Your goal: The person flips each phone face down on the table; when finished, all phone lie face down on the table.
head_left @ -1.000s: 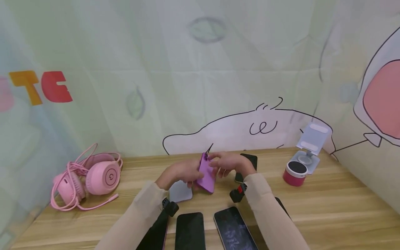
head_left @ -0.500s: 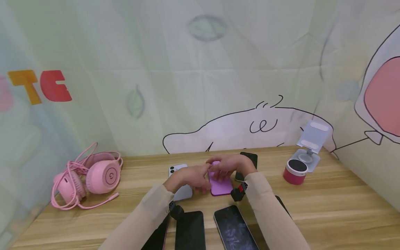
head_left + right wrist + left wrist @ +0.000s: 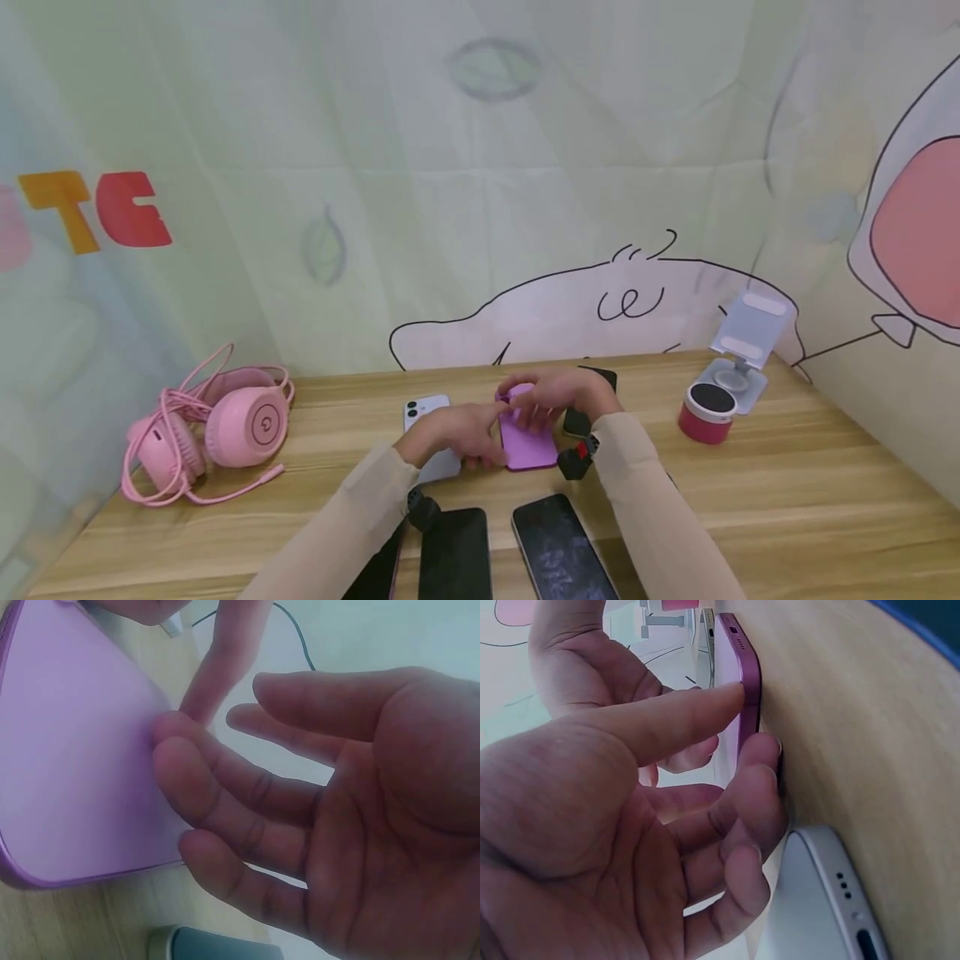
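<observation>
A purple phone (image 3: pixel 529 452) lies back side up on the wooden table, partly covered by both hands. My left hand (image 3: pixel 467 429) is at its left edge. In the left wrist view the thumb touches the rim of the purple phone (image 3: pixel 748 667), with the other fingers loosely bent beside it. Over the phone's upper part is my right hand (image 3: pixel 555 396); in the right wrist view its relaxed fingertips meet or hover just over the edge of the purple phone (image 3: pixel 75 765). A pale phone (image 3: pixel 442 468) with a camera bump lies left of it, partly behind my left hand.
Dark phones (image 3: pixel 454 554) lie near the front, including one with a lit or smudged screen (image 3: pixel 564 546). Another dark phone (image 3: pixel 604 379) sits behind my right wrist. Pink headphones (image 3: pixel 243 429) stand left; a red round speaker (image 3: pixel 707 421) and folding stand (image 3: pixel 752 329) stand right.
The purple phone was held up at a tilt between both hands; it now lies flat on the table, slightly further right. The left hand shifted right, uncovering the pale phone's camera.
</observation>
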A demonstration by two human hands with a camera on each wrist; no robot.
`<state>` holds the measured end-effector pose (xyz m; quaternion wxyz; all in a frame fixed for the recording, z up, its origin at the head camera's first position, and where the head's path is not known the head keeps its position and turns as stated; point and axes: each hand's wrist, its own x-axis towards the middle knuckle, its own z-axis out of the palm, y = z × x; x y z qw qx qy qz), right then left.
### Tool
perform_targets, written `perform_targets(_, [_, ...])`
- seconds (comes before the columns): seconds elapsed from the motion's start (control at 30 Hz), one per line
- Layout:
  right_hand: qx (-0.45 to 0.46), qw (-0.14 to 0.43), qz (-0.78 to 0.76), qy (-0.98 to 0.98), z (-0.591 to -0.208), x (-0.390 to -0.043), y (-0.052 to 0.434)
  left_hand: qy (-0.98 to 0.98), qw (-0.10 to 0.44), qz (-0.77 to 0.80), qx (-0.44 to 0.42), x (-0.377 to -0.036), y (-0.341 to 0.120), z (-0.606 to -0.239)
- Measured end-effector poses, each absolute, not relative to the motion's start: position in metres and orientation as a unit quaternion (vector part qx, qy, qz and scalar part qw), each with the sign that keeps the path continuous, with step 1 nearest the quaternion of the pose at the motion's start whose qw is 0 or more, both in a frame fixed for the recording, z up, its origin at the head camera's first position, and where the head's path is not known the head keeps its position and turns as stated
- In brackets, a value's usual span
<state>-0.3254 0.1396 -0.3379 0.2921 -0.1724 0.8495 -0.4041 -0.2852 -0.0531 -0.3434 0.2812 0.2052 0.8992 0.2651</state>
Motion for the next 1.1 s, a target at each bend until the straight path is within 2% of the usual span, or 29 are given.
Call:
perform_targets(0.27, [-0.177, 0.282, -0.395, 0.857, -0.33, -0.323, 0.145, 0.901, 0.274, 0.252, 0.224, -0.286, -0.046, -0.342])
perform_targets(0.43, [-0.165, 0.289, -0.389, 0.859, -0.329, -0.322, 0.151, 0.895, 0.271, 0.24, 0.262, -0.284, -0.039, -0.342])
perform_targets(0.63, [-0.157, 0.298, -0.376, 0.863, -0.325, -0.322, 0.158, 0.906, 0.255, 0.216, 0.26, -0.28, -0.034, -0.342])
perform_targets(0.9, [-0.155, 0.288, -0.343, 0.881, -0.33, -0.32, 0.165, 0.931, 0.207, 0.091, 0.288, -0.274, -0.02, -0.343])
perform_targets(1.1, [-0.104, 0.266, -0.332, 0.899, -0.328, -0.319, 0.173, 0.94, 0.171, 0.047, 0.293, -0.278, -0.001, -0.335])
